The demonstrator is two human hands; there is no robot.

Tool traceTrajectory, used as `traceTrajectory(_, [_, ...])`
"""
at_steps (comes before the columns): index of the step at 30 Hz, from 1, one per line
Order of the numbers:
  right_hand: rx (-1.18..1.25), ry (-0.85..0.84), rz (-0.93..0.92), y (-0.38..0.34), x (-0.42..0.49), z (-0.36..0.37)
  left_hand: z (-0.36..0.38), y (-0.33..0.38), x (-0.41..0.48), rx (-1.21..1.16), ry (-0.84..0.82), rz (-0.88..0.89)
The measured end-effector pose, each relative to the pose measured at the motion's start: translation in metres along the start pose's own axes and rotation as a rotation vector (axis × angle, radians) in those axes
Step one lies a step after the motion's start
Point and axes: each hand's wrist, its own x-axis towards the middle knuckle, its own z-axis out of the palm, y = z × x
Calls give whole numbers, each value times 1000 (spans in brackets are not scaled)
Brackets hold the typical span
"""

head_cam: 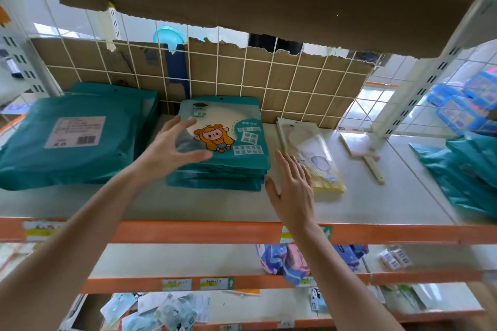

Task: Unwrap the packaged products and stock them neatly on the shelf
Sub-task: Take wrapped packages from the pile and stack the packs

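2 bare hands flank the stack of teal packets (242,142) on the shelf (188,204).
Left hand (174,148) spreads its fingers wide over the stack's left edge; right hand (293,191), fingers straight and holding nothing, is just beside its right side; a wrapped teal bundle (67,140) lies further left.

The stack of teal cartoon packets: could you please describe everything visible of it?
The stack of teal packets lies flat on the shelf, several glossy pouches roughly aligned. The top one shows a pale round window and a cartoon child in yellow. The left hand spreads over its left side; the right hand flanks its right edge.
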Motion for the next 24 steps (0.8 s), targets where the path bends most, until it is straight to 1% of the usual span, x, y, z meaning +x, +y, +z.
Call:
traceTrajectory(1, [-1, -4, -1, 1, 0, 0, 3, -4, -5, 16, -10, 32])
traceTrajectory(3, [-5, -9, -3, 1, 0, 1, 11, -12, -12, 46, 53, 93])
traceTrajectory(6, [-1, -5, -8, 1, 0, 1, 22, -13, -18, -24, 216, 79])
traceTrajectory(7, [2, -2, -7, 0, 0, 0, 25, -14, -19, -41, 250, 71])
traceTrajectory(10, [9, -3, -2, 0, -1, -1, 31, -17, -21, 7, 308, 97])
traceTrajectory(13, [14, -8, 8, 0, -1, 0, 32, -15, -19, 6, 315, 122])
traceTrajectory(20, [21, 5, 3, -2, -1, -2, 27, -20, -20, 28, 246, 111])
traceTrajectory(22, [35, 9, 4, -2, -2, -3, 24, -18, -25, 14, 259, 127])
traceTrajectory(24, [49, 8, 4, -2, -2, -4, 19, -15, -30, 104, 308, 186])
